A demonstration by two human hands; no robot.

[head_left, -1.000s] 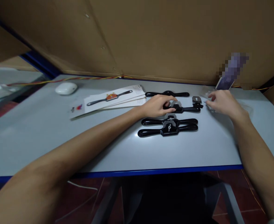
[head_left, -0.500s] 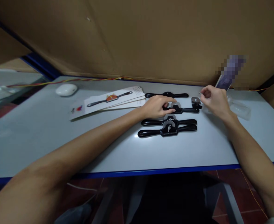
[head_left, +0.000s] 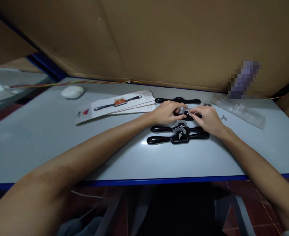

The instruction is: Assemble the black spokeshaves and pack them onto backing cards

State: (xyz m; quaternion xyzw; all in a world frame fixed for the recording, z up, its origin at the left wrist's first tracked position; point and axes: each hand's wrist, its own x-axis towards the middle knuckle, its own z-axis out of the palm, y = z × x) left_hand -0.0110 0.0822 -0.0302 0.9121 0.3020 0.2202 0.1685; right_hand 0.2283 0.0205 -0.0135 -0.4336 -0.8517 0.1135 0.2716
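Observation:
My left hand rests on a black spokeshave, its thumb and fingers closed about the middle. Over that same middle my right hand pinches a small silver screw at the metal blade; its far end is hidden by the fingers. Nearer me lie two black spokeshaves, a front one and one just behind it, both with blade and silver screw fitted. A bladeless spokeshave body lies at the back. Right of my right hand is a loose wing screw. A grey blade shows partly behind that hand.
Printed cards lie fanned left of the spokeshaves. A white rounded object sits further left. Clear plastic packaging is at right, before a blurred purple item. Twisted wires run along the cardboard wall.
My right hand has moved left, from beside the loose parts to the middle of the spokeshave under my left hand. The left hand stays put. The loose wing screw and packaging are now uncovered.

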